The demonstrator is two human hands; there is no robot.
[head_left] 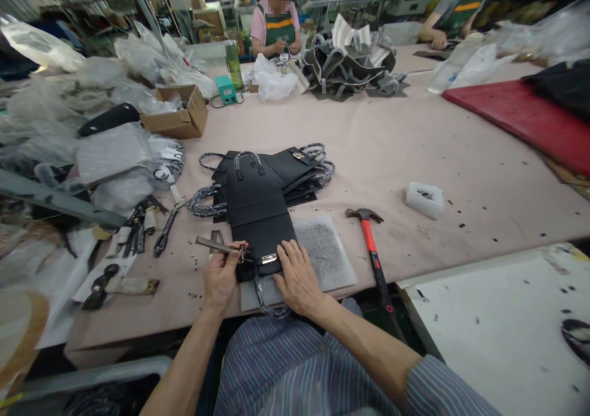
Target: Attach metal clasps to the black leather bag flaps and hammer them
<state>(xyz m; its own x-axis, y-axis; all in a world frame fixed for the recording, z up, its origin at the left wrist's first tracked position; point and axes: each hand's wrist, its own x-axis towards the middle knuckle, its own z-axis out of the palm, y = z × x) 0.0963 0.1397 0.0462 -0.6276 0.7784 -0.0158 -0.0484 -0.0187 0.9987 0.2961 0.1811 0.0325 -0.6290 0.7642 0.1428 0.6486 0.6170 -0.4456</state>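
Black panel [260, 216]: lying flat at the near edge of the counter [382, 145], left of that edge's middle, its near end over a speckled pad [329, 250]. Metal clasp [269, 259] on the near end; a patterned handle [259, 290] runs from there toward the near edge.

Left hand [220, 278]: at the panel's left side, thumb and fingers pinched together on a slim metal tool [214, 244] that points leftward. Exact type of tool: cannot tell. Right hand [298, 278]: palm down, fingers slightly spread, fingertips resting on the panel just right of the clasp.

Beyond the panel's far end: more black panels [297, 170], stacked askew, with looped handles. Right of the pad: claw hammer [371, 244], head on the counter, red-and-black grip passing over the near edge. Farther right: white holder [424, 200]. Toward the counter's left edge: cardboard box [196, 115]. Far edge: grey pieces [353, 66] heaped near a seated co-worker [279, 29].
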